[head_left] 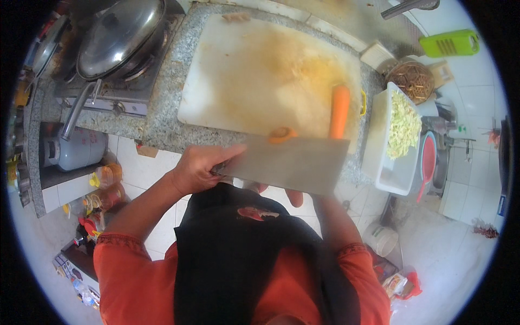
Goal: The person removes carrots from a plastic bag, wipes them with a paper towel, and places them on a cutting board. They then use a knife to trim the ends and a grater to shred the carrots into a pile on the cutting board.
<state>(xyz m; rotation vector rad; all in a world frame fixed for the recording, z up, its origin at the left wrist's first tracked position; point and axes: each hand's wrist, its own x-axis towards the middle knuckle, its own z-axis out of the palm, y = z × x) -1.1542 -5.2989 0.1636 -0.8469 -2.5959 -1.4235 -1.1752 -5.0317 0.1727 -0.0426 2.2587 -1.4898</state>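
Just below the middle of the frame, the left hand (197, 169) closes its grip on the handle of a broad cleaver (287, 164), held flat over the near edge of the cutting board (254, 76). The right hand (295, 196) is mostly hidden beneath the blade, so its grip cannot be told. A carrot slice (282, 134) sits at the blade's top edge, the whole carrot (339, 111) beside it. Slicing seems in hand; the next cut calls for steadying the carrot. Right of the board, a white tub (391, 179) holds shredded cabbage (403, 127).
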